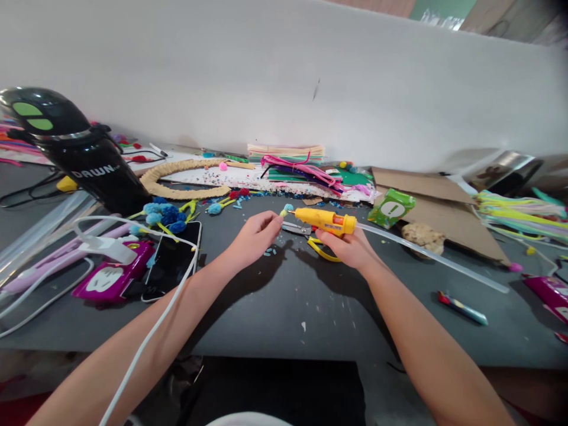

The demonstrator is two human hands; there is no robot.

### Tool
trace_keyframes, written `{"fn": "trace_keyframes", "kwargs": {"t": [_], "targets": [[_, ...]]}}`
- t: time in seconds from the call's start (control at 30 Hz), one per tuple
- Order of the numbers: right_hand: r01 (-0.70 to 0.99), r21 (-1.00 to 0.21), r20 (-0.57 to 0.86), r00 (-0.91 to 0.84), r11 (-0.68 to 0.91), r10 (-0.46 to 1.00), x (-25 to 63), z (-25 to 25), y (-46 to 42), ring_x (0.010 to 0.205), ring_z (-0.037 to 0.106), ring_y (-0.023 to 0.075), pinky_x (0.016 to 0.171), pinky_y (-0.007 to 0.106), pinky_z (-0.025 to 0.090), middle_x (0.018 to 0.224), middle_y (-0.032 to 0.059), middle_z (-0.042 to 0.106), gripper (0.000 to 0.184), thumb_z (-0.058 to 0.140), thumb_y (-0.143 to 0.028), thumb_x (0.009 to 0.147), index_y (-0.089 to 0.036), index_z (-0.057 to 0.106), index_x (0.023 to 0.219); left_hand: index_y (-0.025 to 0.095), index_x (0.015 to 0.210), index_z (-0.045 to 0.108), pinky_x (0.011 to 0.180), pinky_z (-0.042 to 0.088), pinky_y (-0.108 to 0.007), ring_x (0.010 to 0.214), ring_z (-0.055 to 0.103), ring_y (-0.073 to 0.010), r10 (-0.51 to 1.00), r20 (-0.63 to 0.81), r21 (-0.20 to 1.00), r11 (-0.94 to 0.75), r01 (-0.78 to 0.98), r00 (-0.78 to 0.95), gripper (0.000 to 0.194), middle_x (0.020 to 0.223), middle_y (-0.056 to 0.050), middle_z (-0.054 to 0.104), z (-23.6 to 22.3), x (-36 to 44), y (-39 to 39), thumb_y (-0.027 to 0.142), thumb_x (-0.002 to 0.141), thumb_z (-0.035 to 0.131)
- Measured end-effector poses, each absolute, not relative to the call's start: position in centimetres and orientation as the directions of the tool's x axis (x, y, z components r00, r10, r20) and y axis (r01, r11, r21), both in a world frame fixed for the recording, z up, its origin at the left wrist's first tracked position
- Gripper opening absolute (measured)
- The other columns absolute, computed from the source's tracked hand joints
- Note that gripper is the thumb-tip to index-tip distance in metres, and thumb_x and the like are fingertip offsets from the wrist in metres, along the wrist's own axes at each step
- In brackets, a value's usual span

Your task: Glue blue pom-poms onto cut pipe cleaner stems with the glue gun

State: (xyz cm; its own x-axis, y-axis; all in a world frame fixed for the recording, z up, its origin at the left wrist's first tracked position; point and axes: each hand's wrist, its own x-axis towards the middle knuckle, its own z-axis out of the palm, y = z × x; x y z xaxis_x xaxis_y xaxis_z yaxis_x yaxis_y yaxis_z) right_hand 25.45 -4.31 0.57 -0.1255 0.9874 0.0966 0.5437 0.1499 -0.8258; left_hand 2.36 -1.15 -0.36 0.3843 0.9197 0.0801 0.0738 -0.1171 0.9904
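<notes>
At the centre of the frame, a yellow glue gun [326,220] has its nozzle against or just beside a small fuzzy yellow-green and blue piece [286,210]. The right hand [346,245] has its grip wrapped round the gun; the left hand [254,239] has its grip pinched on the piece. Beneath the gun, yellow-handled cutters [299,229] lie on the dark counter [284,313]. A black bottle [89,157] stands at left.
</notes>
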Motion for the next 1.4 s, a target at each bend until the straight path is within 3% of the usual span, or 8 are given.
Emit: {"fn": "trace_keyframes", "kwargs": {"t": [1.1, 1.27, 1.4], "targets": [[0.531, -0.837, 0.102, -0.091, 0.135, 0.991, 25.4, 1.3, -4.5, 0.088, 0.07, 0.027, 0.072, 0.033, 0.057, 0.089, 0.0055, 0.074, 0.025, 0.059, -0.036, 0.082, -0.018, 0.073, 0.094, 0.018, 0.07, 0.043, 0.046, 0.026, -0.021, 0.048, 0.034, -0.0062, 0.917, 0.054, 0.996, -0.08, 0.049, 0.396, 0.034, 0.057, 0.006, 0.035, -0.5, 2.5, -1.2, 0.042, 0.093, 0.052], [0.592, -0.792, 0.162, -0.035, 0.151, 0.986, 25.9, 1.3, -4.0, 0.081, 0.07, 0.0249, 0.07, 0.031, 0.056, 0.086, 0.0054, 0.075, 0.025, 0.06, -0.035, 0.081, -0.017, 0.073, 0.092, 0.018, 0.07, 0.042, 0.046, 0.025, -0.02, 0.047, 0.033, -0.0052, 0.909, 0.045, 0.999, -0.05, 0.001, 0.415, 0.034, 0.057, 0.007, 0.034, -0.4, 2.5, -1.2, 0.039, 0.094, 0.051], [0.698, -0.706, 0.22, 0.051, 0.122, 0.974, 27.9, 1.2, -2.8, 0.087, 0.07, 0.026, 0.078, 0.033, 0.054, 0.093, 0.0069, 0.075, 0.03, 0.061, -0.042, 0.082, -0.018, 0.074, 0.095, 0.018, 0.07, 0.041, 0.046, 0.024, -0.02, 0.046, 0.033, -0.0043, 0.908, 0.04, 0.999, -0.032, -0.025, 0.417, 0.033, 0.057, 0.007, 0.034, -0.1, 2.6, -1.3, 0.038, 0.093, 0.052]]}}
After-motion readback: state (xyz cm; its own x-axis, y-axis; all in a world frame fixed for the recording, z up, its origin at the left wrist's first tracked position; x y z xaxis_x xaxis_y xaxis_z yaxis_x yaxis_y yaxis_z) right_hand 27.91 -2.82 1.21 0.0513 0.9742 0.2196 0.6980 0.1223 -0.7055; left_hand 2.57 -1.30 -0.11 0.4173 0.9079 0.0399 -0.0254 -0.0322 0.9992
